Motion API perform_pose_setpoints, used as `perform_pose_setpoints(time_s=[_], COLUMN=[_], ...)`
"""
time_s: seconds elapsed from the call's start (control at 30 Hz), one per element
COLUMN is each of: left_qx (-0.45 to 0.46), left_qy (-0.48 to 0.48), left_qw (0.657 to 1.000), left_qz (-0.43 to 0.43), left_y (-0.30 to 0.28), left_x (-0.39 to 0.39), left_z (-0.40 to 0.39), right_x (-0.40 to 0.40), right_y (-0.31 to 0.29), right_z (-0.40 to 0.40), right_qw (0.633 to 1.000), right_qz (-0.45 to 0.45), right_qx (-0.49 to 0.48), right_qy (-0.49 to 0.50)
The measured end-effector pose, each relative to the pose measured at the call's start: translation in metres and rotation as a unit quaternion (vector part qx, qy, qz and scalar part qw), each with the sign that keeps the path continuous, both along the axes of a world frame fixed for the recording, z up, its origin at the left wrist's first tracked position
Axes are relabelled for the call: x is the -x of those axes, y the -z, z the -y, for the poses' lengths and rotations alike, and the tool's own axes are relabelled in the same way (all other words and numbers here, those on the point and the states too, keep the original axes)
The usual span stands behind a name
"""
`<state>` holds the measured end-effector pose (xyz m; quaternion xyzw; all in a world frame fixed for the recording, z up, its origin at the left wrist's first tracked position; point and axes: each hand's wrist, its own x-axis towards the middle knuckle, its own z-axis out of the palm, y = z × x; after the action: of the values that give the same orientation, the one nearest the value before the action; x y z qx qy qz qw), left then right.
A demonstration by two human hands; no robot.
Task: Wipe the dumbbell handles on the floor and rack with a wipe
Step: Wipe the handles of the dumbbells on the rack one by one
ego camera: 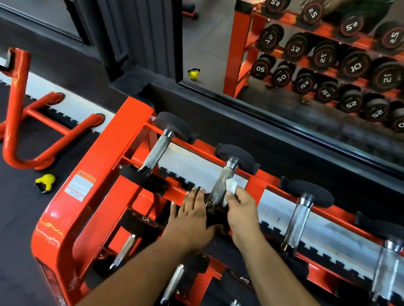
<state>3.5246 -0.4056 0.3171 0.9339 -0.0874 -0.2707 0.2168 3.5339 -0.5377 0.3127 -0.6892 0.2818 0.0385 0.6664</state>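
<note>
I hold the wipe [231,185] in my right hand [244,213] on the second dumbbell handle [220,186] from the rack's [104,163] left end, my flat left hand [192,217] steadying its near weight; most handles seem left.

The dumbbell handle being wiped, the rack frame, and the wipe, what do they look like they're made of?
Dumbbell handle: metal, seemingly knurled steel, grey with a rough grip pattern. Rack frame: glossy orange-painted metal, showing reflections. Wipe: white, crumpled, probably paper or thin cloth.
</note>
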Motion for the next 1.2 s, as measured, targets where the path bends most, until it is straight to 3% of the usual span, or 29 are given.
perform_pose_setpoints(time_s=[0.03,0.1,0.17,0.23,0.3,0.37,0.4,0.43,0.53,0.6,0.7,0.77,0.8,0.9,1.03,1.13,1.2], left_qx=[0.001,0.007,0.009,0.010,0.013,0.012,0.012,0.011,0.007,0.007,0.014,0.020,0.019,0.017,0.034,0.033,0.030], left_qy=[-0.001,-0.005,-0.012,-0.019,-0.023,-0.028,-0.030,-0.030,-0.025,-0.022,-0.026,-0.024,-0.022,-0.013,-0.013,-0.007,-0.002], left_qw=[1.000,1.000,1.000,1.000,1.000,0.999,0.999,0.999,1.000,1.000,1.000,1.000,1.000,1.000,0.999,0.999,0.999], left_qz=[0.002,0.003,0.004,-0.002,-0.006,-0.008,-0.010,-0.010,-0.008,-0.012,-0.007,0.000,0.000,0.003,0.009,0.016,0.020], left_y=[0.000,0.001,0.003,0.003,0.001,0.001,0.000,0.000,0.001,0.000,0.002,0.004,0.005,0.002,0.001,0.001,0.002], left_x=[0.000,-0.001,-0.003,-0.004,-0.003,-0.002,-0.003,-0.002,-0.001,-0.002,0.000,-0.002,-0.002,0.000,0.002,0.003,0.003], left_z=[-0.001,-0.001,-0.002,-0.002,-0.001,0.000,0.000,-0.001,-0.002,-0.002,-0.001,-0.002,-0.002,-0.003,-0.002,-0.002,-0.003], right_x=[0.003,-0.001,-0.016,-0.026,-0.026,-0.022,-0.023,-0.026,-0.034,-0.028,-0.016,-0.024,-0.029,-0.033,-0.004,-0.004,-0.022], right_y=[-0.003,-0.010,-0.012,-0.008,0.004,0.007,0.003,-0.004,-0.017,-0.006,0.006,0.002,0.000,0.004,0.011,0.011,0.006], right_z=[0.003,0.013,0.024,0.031,0.036,0.041,0.045,0.049,0.055,0.044,0.048,0.063,0.066,0.050,0.020,0.008,0.001], right_qw=[0.995,0.942,0.867,0.759,0.631,0.519,0.491,0.489,0.553,0.577,0.539,0.539,0.557,0.659,0.834,0.903,0.953], right_qz=[0.043,0.134,0.178,0.164,0.209,0.271,0.287,0.293,0.232,0.242,0.278,0.302,0.283,0.197,0.172,0.145,0.085], right_qx=[0.091,0.302,0.439,0.556,0.625,0.630,0.623,0.628,0.660,0.626,0.566,0.588,0.612,0.613,0.462,0.395,0.291], right_qy=[-0.022,-0.060,-0.156,-0.297,-0.410,-0.510,-0.536,-0.529,-0.452,-0.465,-0.558,-0.522,-0.484,-0.390,-0.249,-0.088,0.013])
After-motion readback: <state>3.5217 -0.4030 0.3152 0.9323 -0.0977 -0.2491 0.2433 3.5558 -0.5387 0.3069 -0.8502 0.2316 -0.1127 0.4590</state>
